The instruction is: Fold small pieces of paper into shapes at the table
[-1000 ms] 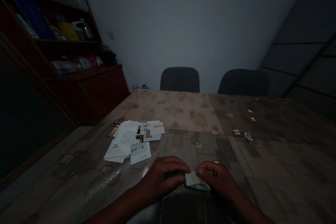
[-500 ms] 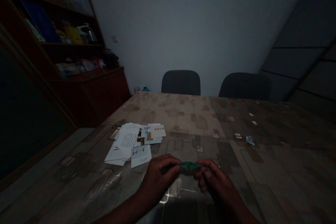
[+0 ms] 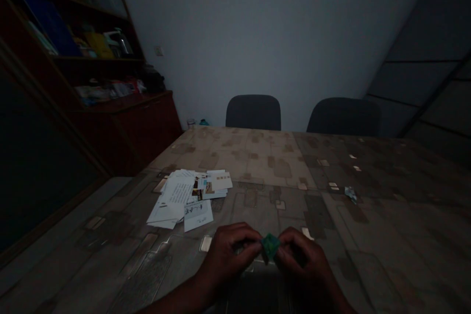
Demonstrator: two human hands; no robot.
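A small green object [image 3: 271, 246], diamond-shaped from this side, is held above the patterned table near its front edge. My left hand [image 3: 235, 253] pinches its left corner between thumb and fingers. On the other side, my right hand [image 3: 303, 257] grips the right corner the same way. The object's material and underside are too dark to make out. Beyond my left hand lies a loose pile of white printed cards and papers [image 3: 176, 197].
A crumpled silvery scrap [image 3: 350, 194] lies on the patterned table [image 3: 250, 147] at the right. Two dark chairs [image 3: 253, 112] stand behind the far edge. A filled wooden cabinet [image 3: 147, 125] is at the left, with a glass jar [image 3: 191, 123] near the table's far left corner.
The green object looked flat and wide before and now shows a diamond-shaped face. My hands have come closer together around it, and my left hand has shifted right.
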